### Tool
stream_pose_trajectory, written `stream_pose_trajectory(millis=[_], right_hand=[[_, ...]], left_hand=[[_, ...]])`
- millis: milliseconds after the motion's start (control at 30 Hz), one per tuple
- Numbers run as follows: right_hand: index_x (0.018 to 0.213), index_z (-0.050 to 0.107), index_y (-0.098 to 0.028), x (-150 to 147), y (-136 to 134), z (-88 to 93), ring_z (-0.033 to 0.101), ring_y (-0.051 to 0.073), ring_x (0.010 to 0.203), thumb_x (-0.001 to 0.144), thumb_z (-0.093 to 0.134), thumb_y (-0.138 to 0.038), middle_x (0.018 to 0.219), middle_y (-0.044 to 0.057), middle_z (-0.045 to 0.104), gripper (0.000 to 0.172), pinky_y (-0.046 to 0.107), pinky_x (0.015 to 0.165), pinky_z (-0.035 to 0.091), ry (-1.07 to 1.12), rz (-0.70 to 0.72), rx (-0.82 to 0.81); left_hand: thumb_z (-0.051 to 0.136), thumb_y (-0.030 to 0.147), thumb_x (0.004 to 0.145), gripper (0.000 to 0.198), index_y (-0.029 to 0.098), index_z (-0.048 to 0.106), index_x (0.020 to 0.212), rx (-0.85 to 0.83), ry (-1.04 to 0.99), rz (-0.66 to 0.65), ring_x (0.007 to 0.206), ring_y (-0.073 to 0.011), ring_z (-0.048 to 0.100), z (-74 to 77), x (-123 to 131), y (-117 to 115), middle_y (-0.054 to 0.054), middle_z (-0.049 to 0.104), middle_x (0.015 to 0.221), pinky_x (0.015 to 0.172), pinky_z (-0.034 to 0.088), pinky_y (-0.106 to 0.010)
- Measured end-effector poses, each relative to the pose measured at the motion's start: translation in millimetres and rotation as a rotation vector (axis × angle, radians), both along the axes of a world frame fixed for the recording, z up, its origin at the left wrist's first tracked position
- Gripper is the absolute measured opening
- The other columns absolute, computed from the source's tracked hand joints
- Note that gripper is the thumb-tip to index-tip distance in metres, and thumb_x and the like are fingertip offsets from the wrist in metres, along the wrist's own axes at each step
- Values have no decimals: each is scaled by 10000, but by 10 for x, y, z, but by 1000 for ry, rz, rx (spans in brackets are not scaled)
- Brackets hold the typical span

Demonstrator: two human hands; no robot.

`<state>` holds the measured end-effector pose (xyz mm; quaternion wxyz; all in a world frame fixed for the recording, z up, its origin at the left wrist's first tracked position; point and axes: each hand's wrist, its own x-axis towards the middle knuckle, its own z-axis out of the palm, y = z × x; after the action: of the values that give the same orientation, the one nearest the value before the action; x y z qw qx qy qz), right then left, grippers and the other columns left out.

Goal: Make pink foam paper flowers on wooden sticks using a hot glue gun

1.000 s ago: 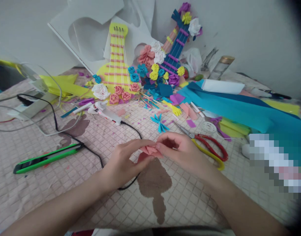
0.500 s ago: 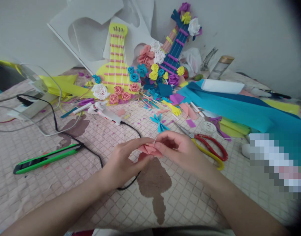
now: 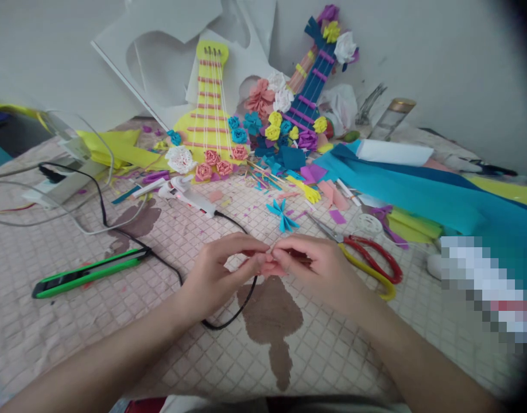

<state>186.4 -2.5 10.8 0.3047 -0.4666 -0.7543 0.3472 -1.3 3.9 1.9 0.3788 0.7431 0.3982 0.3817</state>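
A small folded piece of pink paper [image 3: 272, 267] is pinched between my two hands, above the table's middle. My left hand [image 3: 223, 269] grips its left side with thumb and fingertips. My right hand [image 3: 313, 264] closes on the other side, its fingers curled and partly hiding the paper. Just beyond the hands lies a blue paper flower [image 3: 283, 215] with narrow petals. Scissors [image 3: 373, 258] with red and yellow handles rest beside my right hand. A white glue gun [image 3: 190, 198] lies past my left hand, its black cord running beneath that hand.
A green box cutter [image 3: 91, 274] lies at left. Behind stand a yellow paper guitar [image 3: 209, 109] and a blue one [image 3: 313, 86], decorated with paper flowers. Paper scraps surround them. Blue paper sheets [image 3: 405, 183] spread at right, near a glass bottle [image 3: 392, 117]. Cables and a power strip [image 3: 52, 186] sit far left.
My left fingers have drawn together on the pink paper, bunching it so less of it shows. The whole view has shifted slightly, with the table items appearing a little farther right.
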Motion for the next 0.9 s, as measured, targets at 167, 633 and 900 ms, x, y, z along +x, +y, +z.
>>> stream_pose_trajectory(millis=[167, 633, 900], right_hand=[[813, 637, -201, 1, -9, -20, 572, 121, 703, 876, 482, -263, 781, 0, 649, 179, 239, 606, 423, -22, -13, -1], [748, 652, -197, -2, -9, -22, 559, 114, 655, 872, 498, -240, 711, -2, 639, 203, 241, 601, 412, -98, -12, 117], [745, 665, -189, -27, -9, -73, 549, 94, 624, 845, 533, -215, 732, -3, 657, 167, 222, 576, 397, -116, -51, 181]], left_hand=[[577, 258, 833, 142, 170, 687, 851, -61, 20, 27, 757, -154, 659, 1, 17, -10, -35, 720, 813, 688, 527, -259], [587, 255, 813, 144, 178, 702, 854, -51, 78, 48, 682, -144, 659, -45, 18, -1, -22, 726, 764, 625, 523, -242], [573, 209, 796, 148, 168, 696, 868, -65, 50, 52, 705, -149, 662, -70, 30, 0, -28, 724, 782, 661, 523, -252]])
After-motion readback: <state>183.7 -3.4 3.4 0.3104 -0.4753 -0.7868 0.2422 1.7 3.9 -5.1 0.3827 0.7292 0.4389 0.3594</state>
